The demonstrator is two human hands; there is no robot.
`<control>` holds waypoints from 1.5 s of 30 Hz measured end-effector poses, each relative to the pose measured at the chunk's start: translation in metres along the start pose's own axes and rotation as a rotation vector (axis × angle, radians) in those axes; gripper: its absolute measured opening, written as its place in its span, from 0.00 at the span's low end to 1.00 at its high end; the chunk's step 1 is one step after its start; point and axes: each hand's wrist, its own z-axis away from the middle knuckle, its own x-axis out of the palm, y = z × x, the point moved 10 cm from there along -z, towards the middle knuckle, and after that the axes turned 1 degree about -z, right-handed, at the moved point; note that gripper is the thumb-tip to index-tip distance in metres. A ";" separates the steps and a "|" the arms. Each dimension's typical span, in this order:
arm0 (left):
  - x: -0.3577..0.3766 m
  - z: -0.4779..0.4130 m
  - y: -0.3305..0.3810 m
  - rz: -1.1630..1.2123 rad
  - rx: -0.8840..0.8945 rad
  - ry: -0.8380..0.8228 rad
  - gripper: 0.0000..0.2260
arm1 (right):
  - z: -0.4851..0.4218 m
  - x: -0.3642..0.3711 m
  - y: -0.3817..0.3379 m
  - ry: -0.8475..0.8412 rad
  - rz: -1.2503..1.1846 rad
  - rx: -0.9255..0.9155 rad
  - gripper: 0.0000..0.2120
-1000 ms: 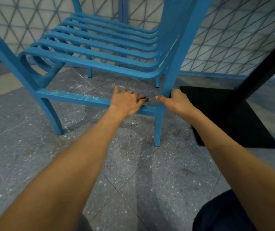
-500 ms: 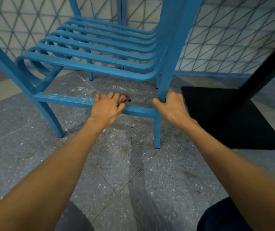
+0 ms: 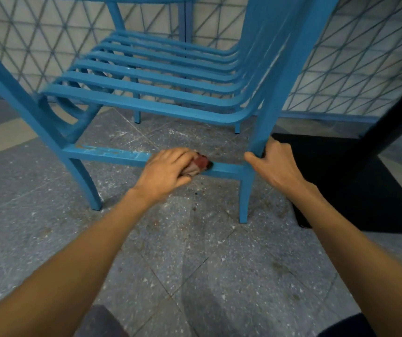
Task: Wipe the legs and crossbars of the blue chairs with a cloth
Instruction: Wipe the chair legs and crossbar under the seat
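Observation:
A blue slatted chair [image 3: 156,93] stands in front of me on a grey speckled floor. Its lower crossbar [image 3: 107,153] runs between the two near legs and shows scuffed paint. My left hand [image 3: 163,171] grips a small bunched cloth [image 3: 198,164], reddish and beige, and presses it onto the crossbar right of its middle. My right hand [image 3: 271,161] is wrapped around the near right leg [image 3: 263,132] just above where the crossbar joins it.
A black table base [image 3: 355,186] lies flat on the floor to the right, with a black post [image 3: 394,117] rising from it at a slant. A tiled wall with a triangle pattern [image 3: 355,57] stands behind the chair. My knees show at the bottom edge.
My left hand slid the cloth leftwards along the crossbar. My right hand kept its hold on the right leg. The view moved closer and lower.

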 end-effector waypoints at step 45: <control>0.012 -0.016 0.112 0.043 0.228 0.305 0.18 | 0.023 0.020 0.024 -0.720 0.354 0.208 0.14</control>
